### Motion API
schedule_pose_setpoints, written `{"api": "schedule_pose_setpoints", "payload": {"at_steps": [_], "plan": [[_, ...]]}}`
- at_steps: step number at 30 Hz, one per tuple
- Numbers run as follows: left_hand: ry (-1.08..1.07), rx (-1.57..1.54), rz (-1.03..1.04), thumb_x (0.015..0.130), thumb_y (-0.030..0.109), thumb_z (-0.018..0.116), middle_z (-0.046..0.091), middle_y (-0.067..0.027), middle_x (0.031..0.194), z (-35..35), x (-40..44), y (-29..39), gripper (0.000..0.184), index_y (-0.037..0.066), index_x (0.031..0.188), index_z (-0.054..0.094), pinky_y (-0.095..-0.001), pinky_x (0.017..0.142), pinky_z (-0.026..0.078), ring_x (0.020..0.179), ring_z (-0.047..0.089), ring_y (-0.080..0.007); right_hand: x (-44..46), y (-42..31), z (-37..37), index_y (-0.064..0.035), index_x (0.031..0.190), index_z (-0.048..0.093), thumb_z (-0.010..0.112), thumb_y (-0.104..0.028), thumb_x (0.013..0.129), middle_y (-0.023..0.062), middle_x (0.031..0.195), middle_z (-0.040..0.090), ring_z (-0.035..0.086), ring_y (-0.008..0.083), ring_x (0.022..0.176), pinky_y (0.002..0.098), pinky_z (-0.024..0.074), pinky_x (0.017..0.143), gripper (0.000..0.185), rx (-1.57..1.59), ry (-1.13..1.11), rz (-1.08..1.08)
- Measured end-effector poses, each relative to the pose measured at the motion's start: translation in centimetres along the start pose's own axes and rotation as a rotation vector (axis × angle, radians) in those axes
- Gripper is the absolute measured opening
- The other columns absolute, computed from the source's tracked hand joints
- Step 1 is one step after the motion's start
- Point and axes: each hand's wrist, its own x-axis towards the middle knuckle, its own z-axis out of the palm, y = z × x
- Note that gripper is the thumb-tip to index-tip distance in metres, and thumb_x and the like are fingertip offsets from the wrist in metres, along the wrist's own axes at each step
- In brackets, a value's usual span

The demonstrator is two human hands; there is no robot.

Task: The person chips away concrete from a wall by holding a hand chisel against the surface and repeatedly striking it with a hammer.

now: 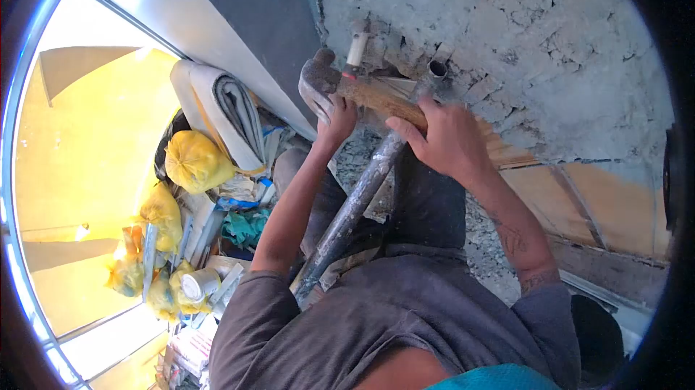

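Observation:
My right hand [450,138] is wrapped around the wooden handle [391,106] of a claw hammer. The hammer's metal head [317,87] points to the left, at the base of the broken wall. My left hand [337,123] is right by that head, its fingers curled and partly covered by it; what they grip is hidden. Just past the hammer, a white pipe stub [357,49] with a red band sticks out of the rubble. A grey pipe end [437,69] opens upward close to my right hand. Between my arms slants a paint-spattered pole [355,209].
Cracked plaster wall [521,42] fills the upper right, with wood-toned panels [579,205] below it. On the left are yellow bags [194,161], a rolled grey mat [228,111], a white bucket [200,285] and scrap pieces beside a bright glazed opening [87,173]. Rubble lies around my legs.

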Motion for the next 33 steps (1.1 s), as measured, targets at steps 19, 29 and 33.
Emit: {"api": "schedule_pose_setpoints", "payload": {"at_steps": [19,29,33], "plan": [[0.196,0.047,-0.357,0.099,0.034,0.049,0.063,-0.0271,0.082,0.6,2.5,5.3,0.036,0.000,0.107,0.043,-0.0538,0.067,0.044,0.080,0.061,-0.0475,6.2,1.7,1.1,0.0022,0.094,0.064,0.055,-0.058,0.088,0.0231,0.068,0.065,0.067,0.0408,0.068,0.0455,0.0546,0.061,0.062,-0.134,-0.061,0.000],[0.230,0.027,-0.333,0.099,0.035,0.047,0.062,-0.0308,0.073,1.3,2.8,4.7,0.036,0.000,0.102,0.040,-0.0573,0.058,0.046,0.069,0.060,-0.0519,4.7,1.5,1.8,-0.0026,0.084,0.061,0.057,-0.064,0.085,0.0198,0.066,0.064,0.066,0.0364,0.062,0.0448,0.0539,0.058,0.061,0.020,0.131,-0.454],[0.289,0.021,-0.229,0.098,0.033,0.049,0.064,-0.0300,0.076,1.6,3.1,3.7,0.033,0.002,0.103,0.042,-0.0559,0.059,0.048,0.072,0.062,-0.0504,6.2,-0.2,-0.1,0.0024,0.089,0.066,0.057,-0.061,0.087,0.0227,0.065,0.064,0.067,0.0387,0.065,0.0478,0.0542,0.061,0.064,-0.154,-0.098,0.051]]}}
